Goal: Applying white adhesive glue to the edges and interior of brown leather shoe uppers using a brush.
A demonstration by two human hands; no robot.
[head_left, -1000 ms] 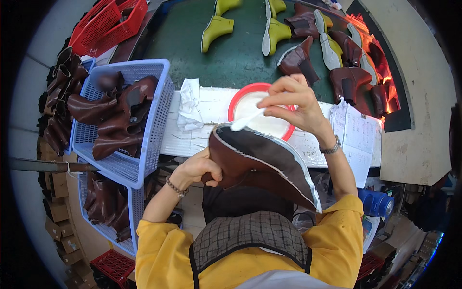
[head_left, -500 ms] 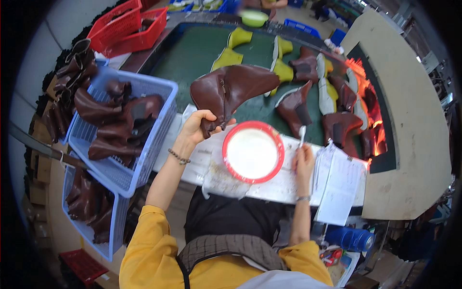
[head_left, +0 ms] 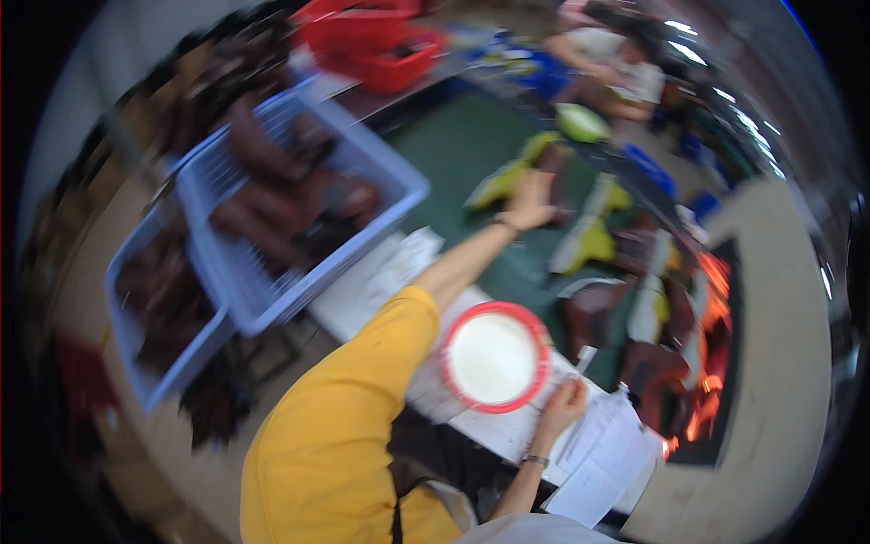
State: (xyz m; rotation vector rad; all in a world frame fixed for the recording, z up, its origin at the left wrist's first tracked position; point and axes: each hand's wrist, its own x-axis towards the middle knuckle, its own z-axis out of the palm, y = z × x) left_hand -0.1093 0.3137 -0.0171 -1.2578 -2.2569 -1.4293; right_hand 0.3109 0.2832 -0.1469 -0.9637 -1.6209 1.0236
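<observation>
Surface [head_left: 444, 136]: dark green, beyond both grips
Brown boot [head_left: 557, 170]: dark reddish brown, blurred, slim in outline, just right of the left grip, beside a yellow-green piece [head_left: 509, 179]
Left grip [head_left: 533, 201]: fingers against the boot; blur hides whether they clamp it
Right grip [head_left: 564, 408]: closed around a white-tipped tool [head_left: 587, 356]
Red-rimmed bowl [head_left: 542, 358]: left of the right grip
</observation>
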